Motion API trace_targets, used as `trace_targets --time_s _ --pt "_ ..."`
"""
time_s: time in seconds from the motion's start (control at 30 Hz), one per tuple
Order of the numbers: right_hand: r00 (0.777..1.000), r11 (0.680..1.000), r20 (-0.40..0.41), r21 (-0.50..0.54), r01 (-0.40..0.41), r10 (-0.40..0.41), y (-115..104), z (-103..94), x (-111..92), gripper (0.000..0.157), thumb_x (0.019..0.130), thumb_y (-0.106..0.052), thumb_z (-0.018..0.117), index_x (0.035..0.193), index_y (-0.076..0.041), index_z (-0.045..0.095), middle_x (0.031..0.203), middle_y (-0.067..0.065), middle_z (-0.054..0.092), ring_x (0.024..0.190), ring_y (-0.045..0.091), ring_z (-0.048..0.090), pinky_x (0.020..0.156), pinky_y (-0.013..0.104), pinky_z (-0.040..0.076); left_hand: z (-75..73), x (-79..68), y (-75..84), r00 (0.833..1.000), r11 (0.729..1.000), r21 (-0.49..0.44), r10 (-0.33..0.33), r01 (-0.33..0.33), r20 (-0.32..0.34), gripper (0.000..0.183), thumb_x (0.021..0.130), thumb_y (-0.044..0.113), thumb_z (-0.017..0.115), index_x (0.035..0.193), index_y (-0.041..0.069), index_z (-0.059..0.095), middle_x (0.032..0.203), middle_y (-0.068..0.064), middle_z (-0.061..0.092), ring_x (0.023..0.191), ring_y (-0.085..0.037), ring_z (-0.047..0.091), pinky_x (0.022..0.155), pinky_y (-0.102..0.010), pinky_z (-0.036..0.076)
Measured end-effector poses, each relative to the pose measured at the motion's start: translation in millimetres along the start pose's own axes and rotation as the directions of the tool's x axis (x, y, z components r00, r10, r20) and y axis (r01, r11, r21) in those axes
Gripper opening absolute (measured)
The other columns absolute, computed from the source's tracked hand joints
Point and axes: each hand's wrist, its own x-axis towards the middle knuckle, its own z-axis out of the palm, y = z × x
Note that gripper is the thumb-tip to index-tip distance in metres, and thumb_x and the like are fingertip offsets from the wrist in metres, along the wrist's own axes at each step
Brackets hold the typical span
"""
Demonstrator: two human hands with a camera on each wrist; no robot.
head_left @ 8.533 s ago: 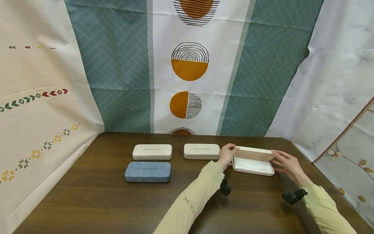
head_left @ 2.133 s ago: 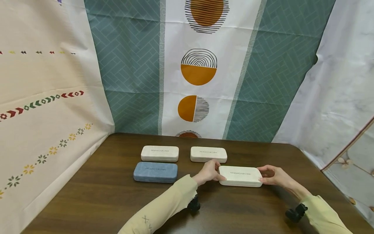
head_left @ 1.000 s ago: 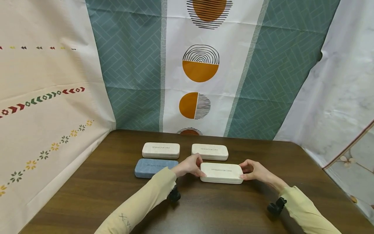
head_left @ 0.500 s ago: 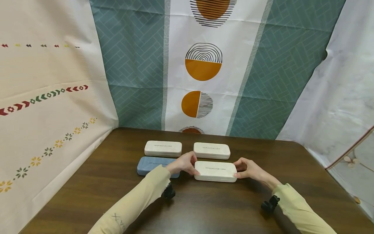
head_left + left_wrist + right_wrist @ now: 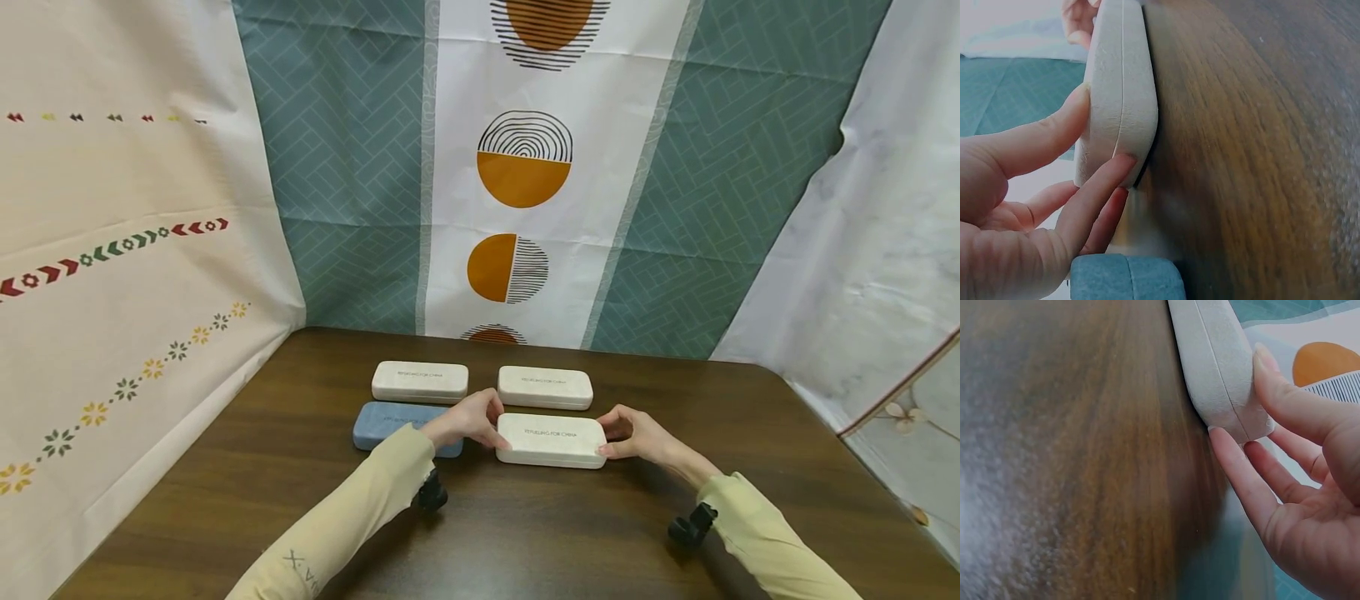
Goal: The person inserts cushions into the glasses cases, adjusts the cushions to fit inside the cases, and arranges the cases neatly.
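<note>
A closed white glasses case point(image 5: 551, 440) with small dark lettering lies on the table. My left hand point(image 5: 472, 418) grips its left end, thumb on the lid and fingers bent around the end, as the left wrist view shows. At the opposite end my right hand point(image 5: 637, 435) holds it the same way, thumb against the lid edge and fingertips low on the end. A blue glasses case point(image 5: 382, 423) lies just left of my left hand, partly covered by it. Behind are two more white cases, one at the left point(image 5: 420, 382) and one at the right point(image 5: 545, 387).
The brown wooden table point(image 5: 585, 533) carries all the cases. A patterned cloth point(image 5: 352, 167) hangs behind its back edge, a cream cloth point(image 5: 135, 208) at the left and a marbled one point(image 5: 847, 250) at the right.
The front white case stood open at the right, its lid held up by both hands; it is shut now and has slid left, close to the blue case. Movement in the last half second is slight.
</note>
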Motion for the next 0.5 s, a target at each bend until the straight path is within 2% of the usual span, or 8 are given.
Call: trace_targets --time_s 0.13,0.27,0.37,0.5 --pt "1.000 1.000 -0.005 0.002 0.018 -0.018 0.2 -0.8 -2.5 0.042 0.075 -0.008 0.074 0.108 0.006 0.052 0.107 0.019 0.056 0.096 0.031 0.055 0.073 0.031 0.047 -2.0 -0.1 0.0 0.999 0.996 0.088 0.034 -0.033 -0.011 0.045 0.062 -0.008 0.079 0.096 -0.007 0.049 0.087 -0.014 0.056 0.079 -0.025 0.057 0.061 -0.031 0.050" --pt "0.998 0.999 -0.023 -0.006 0.051 -0.051 -1.1 -5.7 -5.0 0.044 0.076 -0.008 0.074 0.112 0.007 0.053 0.107 0.020 0.056 0.096 0.034 0.055 0.074 0.030 0.047 -9.3 0.4 0.6 0.998 0.986 0.158 0.063 -0.058 -0.025 0.044 0.063 -0.001 0.081 0.098 -0.007 0.054 0.091 -0.015 0.057 0.083 -0.026 0.056 0.063 -0.028 0.047" --pt "0.996 0.997 -0.053 0.013 0.077 -0.077 -5.4 -11.4 -7.6 0.046 0.077 -0.006 0.072 0.115 0.011 0.051 0.109 0.027 0.052 0.096 0.037 0.054 0.073 0.031 0.049 -18.9 -0.2 3.3 0.998 0.991 0.121 0.061 -0.056 -0.033 0.045 0.067 0.001 0.079 0.103 -0.008 0.054 0.096 -0.020 0.056 0.082 -0.023 0.054 0.065 -0.031 0.048" --pt "0.989 0.993 -0.098 0.033 0.115 -0.111 -15.7 -21.9 -12.1 0.046 0.082 -0.006 0.067 0.119 0.012 0.047 0.111 0.031 0.049 0.095 0.032 0.056 0.073 0.036 0.049 -36.0 -5.0 8.2 0.998 0.999 -0.013 0.032 -0.032 -0.050 0.043 0.072 0.002 0.075 0.107 -0.007 0.052 0.104 -0.023 0.051 0.087 -0.026 0.054 0.072 -0.039 0.048"
